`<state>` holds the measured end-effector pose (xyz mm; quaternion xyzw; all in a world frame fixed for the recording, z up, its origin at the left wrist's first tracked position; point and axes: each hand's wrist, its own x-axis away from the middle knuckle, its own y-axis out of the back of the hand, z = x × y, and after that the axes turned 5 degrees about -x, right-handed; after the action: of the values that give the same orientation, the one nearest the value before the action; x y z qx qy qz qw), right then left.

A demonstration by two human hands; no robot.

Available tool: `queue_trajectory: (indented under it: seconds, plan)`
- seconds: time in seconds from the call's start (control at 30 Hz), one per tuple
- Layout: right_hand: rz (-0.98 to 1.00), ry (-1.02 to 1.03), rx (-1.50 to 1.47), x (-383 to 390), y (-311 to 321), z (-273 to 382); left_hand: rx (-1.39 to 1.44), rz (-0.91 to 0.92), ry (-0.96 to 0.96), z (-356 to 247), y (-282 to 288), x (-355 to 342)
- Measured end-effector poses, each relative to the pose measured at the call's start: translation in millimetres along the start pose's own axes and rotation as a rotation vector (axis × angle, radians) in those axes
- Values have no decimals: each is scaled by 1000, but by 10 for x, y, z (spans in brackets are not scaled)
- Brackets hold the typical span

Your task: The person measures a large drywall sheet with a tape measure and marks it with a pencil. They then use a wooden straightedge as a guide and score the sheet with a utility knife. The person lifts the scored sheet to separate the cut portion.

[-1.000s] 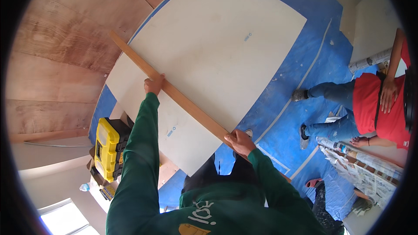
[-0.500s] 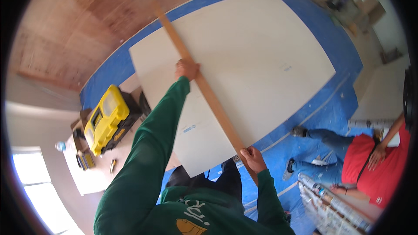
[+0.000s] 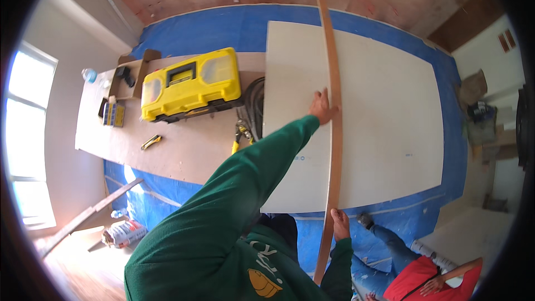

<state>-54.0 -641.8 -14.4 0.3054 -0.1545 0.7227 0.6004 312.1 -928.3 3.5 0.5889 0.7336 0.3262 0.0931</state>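
A long, narrow wooden batten (image 3: 334, 67) lies across a large white board (image 3: 390, 111), overhanging its far and near edges. Close to the near overhang, my right hand (image 3: 340, 224) is closed on the batten's right side. My left hand (image 3: 321, 107) rests at the batten's left edge, around the middle of the board, with fingers apart and the thumb side by the wood. Part of that hand's underside is hidden.
Left of the board, a bench top (image 3: 184, 145) carries a yellow-and-black toolbox (image 3: 192, 83), a utility knife (image 3: 151, 142), yellow-handled snips (image 3: 241, 134) and an open carton (image 3: 129, 81). Blue sheeting (image 3: 234, 28) surrounds the board. A person in red (image 3: 429, 278) is at the lower right.
My view has turned, so the batten now appears more upright and the toolbox nearer the middle. My left hand has loosened from over the batten to its left edge; my right still grips it.
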Motion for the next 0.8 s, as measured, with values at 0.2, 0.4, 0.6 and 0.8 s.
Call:
queue_trajectory:
  seconds: [0.2,0.4,0.6,0.8]
  plan:
    - [100,-93,35,-127,148,-85,317,-62,-256,1021,873,2449]
    - [128,-85,-9,-126,156,21,101,-517,411,2905,1701,4558]
    - [-20,-53,412,-130,214,227,382,-919,587,4003,2467,5072]
    - [-370,325,729,-131,162,362,906,-975,755,4495,3316,4109]
